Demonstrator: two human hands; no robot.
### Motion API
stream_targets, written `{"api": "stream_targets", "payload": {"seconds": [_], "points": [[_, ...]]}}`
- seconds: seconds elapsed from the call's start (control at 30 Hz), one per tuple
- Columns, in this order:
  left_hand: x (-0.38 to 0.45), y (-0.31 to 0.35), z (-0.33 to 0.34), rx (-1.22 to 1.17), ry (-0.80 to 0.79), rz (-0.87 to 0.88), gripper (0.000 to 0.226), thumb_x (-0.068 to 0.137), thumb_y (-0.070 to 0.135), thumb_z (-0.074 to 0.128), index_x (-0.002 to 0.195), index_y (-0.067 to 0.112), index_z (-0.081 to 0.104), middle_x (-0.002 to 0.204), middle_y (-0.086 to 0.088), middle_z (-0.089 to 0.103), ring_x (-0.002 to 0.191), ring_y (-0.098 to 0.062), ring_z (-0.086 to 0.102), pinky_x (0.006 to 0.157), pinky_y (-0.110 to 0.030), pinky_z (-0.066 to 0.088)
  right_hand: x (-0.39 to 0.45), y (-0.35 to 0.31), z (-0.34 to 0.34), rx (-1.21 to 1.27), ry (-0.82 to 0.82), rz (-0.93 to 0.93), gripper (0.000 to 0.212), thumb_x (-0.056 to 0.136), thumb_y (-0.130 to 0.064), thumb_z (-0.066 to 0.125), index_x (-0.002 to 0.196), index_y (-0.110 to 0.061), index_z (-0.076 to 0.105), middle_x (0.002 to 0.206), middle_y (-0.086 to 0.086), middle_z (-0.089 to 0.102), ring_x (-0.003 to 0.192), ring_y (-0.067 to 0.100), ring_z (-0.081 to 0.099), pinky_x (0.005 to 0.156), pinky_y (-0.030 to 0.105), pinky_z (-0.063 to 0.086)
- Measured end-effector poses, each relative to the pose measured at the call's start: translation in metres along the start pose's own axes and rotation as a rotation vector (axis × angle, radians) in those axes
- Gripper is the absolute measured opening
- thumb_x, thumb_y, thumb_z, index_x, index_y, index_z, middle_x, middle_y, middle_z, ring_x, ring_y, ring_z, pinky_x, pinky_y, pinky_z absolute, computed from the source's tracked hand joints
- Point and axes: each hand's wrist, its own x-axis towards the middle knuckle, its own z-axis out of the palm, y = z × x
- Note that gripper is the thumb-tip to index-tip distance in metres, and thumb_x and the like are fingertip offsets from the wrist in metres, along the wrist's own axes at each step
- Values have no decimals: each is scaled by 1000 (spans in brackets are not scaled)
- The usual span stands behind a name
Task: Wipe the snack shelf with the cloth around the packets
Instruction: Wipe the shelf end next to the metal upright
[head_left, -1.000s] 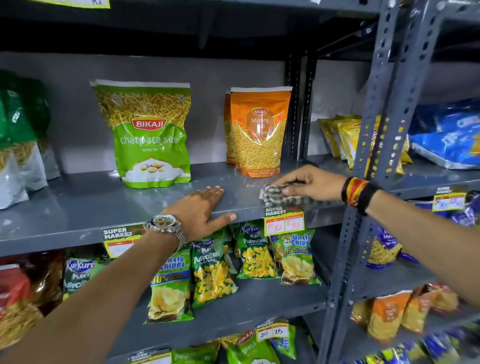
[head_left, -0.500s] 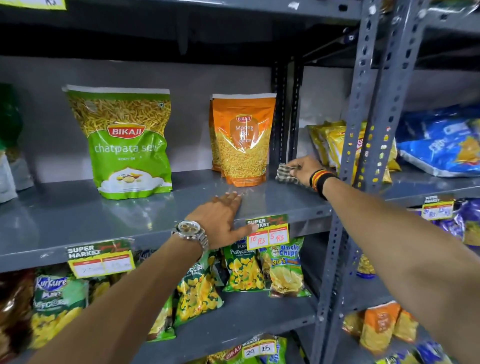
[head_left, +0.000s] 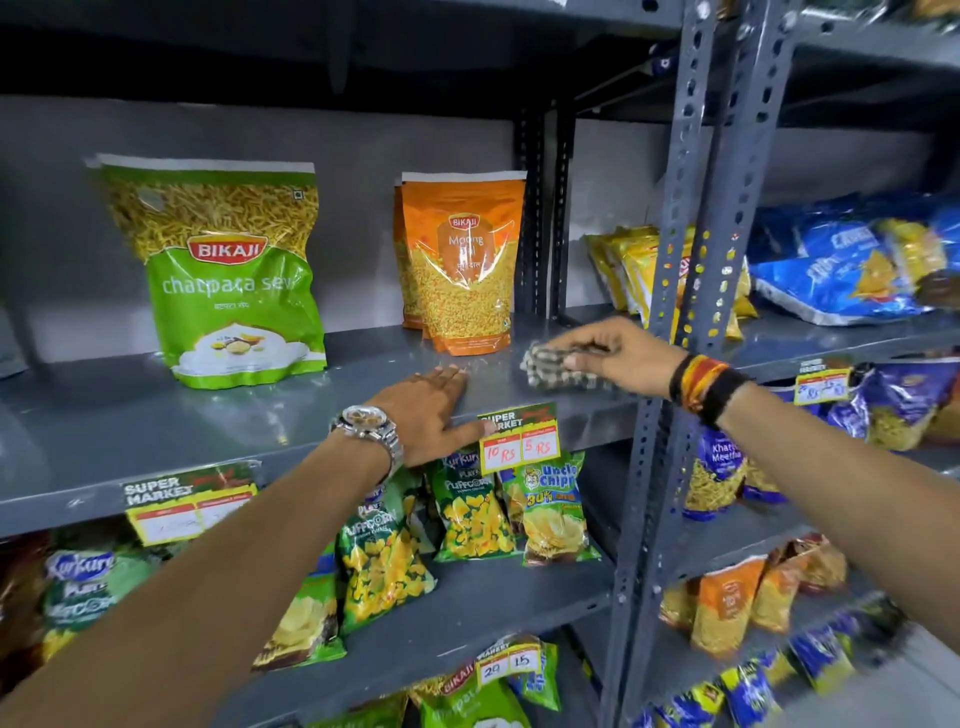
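Observation:
The grey metal snack shelf (head_left: 130, 421) runs across the middle of the view. A green Bikaji packet (head_left: 223, 275) stands upright on it at the left, and an orange Moong Dal packet (head_left: 462, 265) stands at the middle. My right hand (head_left: 618, 353) presses a checked cloth (head_left: 545, 366) onto the shelf, just right of the orange packet and near the front edge. My left hand (head_left: 426, 410), with a metal watch on the wrist, lies flat and open on the shelf's front edge, left of the cloth.
Perforated grey uprights (head_left: 691, 260) rise right of my right hand. Yellow packets (head_left: 623, 265) and blue packets (head_left: 841, 270) fill the neighbouring shelf. Price tags (head_left: 519, 441) hang on the front lip. Lower shelves hold several green and orange snack bags (head_left: 472, 509).
My right hand has drawn the cloth forward from the back corner beside the orange packet to the shelf's front part. My left hand stays flat on the front edge.

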Motion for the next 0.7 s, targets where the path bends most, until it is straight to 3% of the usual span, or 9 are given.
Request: {"api": "stream_targets", "payload": {"seconds": [0.1,0.17,0.37,0.53,0.7], "points": [[1,-2,-3,17,-2,-7,92,93,75,25,161,14,12,169,-6,13,153,-24,22,120,-39,24,29,1,-7,63,236,72,31,94,-14,57,125,-18,63,131,2,62,117,15,57,106,29,39],[2,-4,0,4,0,-6,95,92,77,22,162,14,10,169,-6,12,153,-25,21,121,-40,22,61,7,-4,32,306,136,32,94,-11,57,125,-14,62,134,5,59,119,18,55,102,25,37],[4,-5,7,-34,8,12,93,94,75,23,162,16,5,170,-4,8,154,-22,16,122,-37,16,159,55,-2,48,483,367,32,89,-4,54,115,-15,67,127,11,63,117,31,59,104,43,46],[10,-11,16,-71,48,12,97,89,80,21,162,17,6,170,-3,9,154,-19,15,122,-33,12,199,98,-17,-58,376,451,40,84,-15,60,124,-11,61,130,15,59,121,33,56,102,42,46],[10,-12,19,-89,88,3,105,82,86,11,162,18,7,170,-3,12,154,-18,15,119,-27,5,238,116,-1,-255,388,488,41,87,-8,55,127,-1,55,131,18,58,121,37,54,100,42,47]]}}
